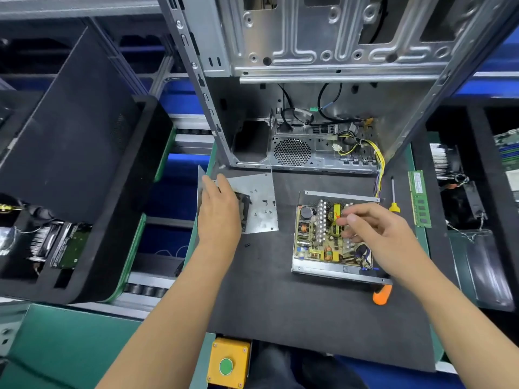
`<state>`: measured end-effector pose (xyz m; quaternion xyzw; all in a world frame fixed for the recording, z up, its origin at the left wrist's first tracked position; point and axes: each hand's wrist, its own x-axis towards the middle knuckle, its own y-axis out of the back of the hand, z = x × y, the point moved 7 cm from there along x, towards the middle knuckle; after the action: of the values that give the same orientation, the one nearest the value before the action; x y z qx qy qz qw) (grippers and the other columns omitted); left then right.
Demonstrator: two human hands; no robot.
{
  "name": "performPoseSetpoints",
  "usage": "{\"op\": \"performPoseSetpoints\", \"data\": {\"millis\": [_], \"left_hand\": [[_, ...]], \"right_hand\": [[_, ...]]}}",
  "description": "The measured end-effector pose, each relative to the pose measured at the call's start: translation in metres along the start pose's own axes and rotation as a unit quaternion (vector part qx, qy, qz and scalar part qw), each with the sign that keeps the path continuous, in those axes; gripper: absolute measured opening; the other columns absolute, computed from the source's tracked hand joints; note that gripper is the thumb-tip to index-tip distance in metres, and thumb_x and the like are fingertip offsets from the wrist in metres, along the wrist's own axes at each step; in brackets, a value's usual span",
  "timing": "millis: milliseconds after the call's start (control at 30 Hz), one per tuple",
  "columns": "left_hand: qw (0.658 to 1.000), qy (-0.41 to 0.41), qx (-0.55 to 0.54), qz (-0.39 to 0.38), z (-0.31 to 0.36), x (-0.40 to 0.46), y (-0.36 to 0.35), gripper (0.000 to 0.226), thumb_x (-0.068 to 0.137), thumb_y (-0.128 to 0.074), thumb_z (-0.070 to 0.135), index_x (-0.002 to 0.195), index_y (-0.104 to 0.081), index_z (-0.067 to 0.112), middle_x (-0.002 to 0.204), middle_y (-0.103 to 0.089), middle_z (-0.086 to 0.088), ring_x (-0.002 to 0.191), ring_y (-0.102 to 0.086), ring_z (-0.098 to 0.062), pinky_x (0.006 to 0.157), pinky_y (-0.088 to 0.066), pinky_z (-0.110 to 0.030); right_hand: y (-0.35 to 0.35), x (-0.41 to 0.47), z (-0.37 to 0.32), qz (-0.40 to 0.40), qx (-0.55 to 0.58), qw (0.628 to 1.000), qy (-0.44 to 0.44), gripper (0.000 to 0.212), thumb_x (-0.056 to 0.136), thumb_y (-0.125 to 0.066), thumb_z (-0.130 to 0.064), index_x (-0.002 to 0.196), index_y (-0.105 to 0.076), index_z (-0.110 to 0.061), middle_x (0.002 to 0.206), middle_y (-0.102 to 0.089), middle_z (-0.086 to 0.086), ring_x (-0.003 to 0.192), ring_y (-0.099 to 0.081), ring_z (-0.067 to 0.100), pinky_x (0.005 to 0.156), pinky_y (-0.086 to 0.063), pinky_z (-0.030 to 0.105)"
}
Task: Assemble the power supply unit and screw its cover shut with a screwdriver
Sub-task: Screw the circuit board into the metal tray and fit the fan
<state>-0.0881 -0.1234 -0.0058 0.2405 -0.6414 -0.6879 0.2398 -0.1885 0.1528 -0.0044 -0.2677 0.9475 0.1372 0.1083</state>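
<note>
2 bare hands work over the black mat [266, 290]. The left hand [219, 214] lies flat, fingers straight, on the metal cover [258, 197], hiding part of a dark fan [243, 211] under its palm; small screws [265, 203] lie just right of its fingers. The right hand [376, 234] hovers over the open power supply [317, 237], fingers loosely curled; whether they pinch anything is unclear. A yellow screwdriver [394, 197] lies beyond them, and an orange handle [381, 296] shows from behind the wrist.
</note>
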Motion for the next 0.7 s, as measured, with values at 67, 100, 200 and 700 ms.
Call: {"op": "performPoseSetpoints", "data": {"millis": [67,100,200,700], "left_hand": [[0.999,-0.016,0.033,0.026,0.005,-0.003,0.002,0.043,0.091,-0.051,-0.006,0.133,-0.039,-0.001,0.153,-0.028,-0.031,0.131,-0.041,-0.044,0.102,-0.043,-0.041],[0.998,-0.028,0.036,0.050,0.007,-0.005,0.004,0.044,0.084,-0.055,-0.009,0.126,-0.047,0.000,0.149,-0.036,-0.029,0.126,-0.044,-0.046,0.093,-0.045,-0.044],[0.987,-0.126,0.009,0.098,0.026,-0.008,0.009,0.040,0.061,-0.075,-0.017,0.095,-0.070,0.002,0.099,-0.065,-0.019,0.083,-0.058,-0.040,0.061,-0.038,-0.042],[0.983,-0.157,0.075,0.057,0.040,-0.007,-0.013,0.033,0.048,-0.087,-0.007,0.062,-0.064,0.011,0.073,-0.057,-0.008,0.064,-0.053,-0.027,0.053,-0.042,-0.035]], "right_hand": [[0.001,0.000,0.001,-0.004,-0.002,1.000,0.004,0.013,0.099,-0.057,-0.014,0.102,-0.068,-0.020,0.095,-0.076,-0.003,0.081,-0.072,0.015,0.073,-0.055,0.025],[0.002,-0.001,0.001,-0.005,0.001,1.000,0.005,0.013,0.099,-0.057,-0.013,0.102,-0.068,-0.020,0.096,-0.076,-0.003,0.081,-0.072,0.016,0.074,-0.055,0.025],[0.005,-0.002,0.001,-0.003,0.007,1.000,0.012,0.014,0.099,-0.057,-0.011,0.101,-0.069,-0.020,0.095,-0.076,-0.003,0.081,-0.072,0.017,0.071,-0.056,0.022],[0.011,-0.004,0.003,0.001,0.028,0.999,0.017,0.015,0.098,-0.057,-0.010,0.100,-0.070,-0.018,0.096,-0.076,0.001,0.082,-0.071,0.019,0.070,-0.054,0.019]]}}
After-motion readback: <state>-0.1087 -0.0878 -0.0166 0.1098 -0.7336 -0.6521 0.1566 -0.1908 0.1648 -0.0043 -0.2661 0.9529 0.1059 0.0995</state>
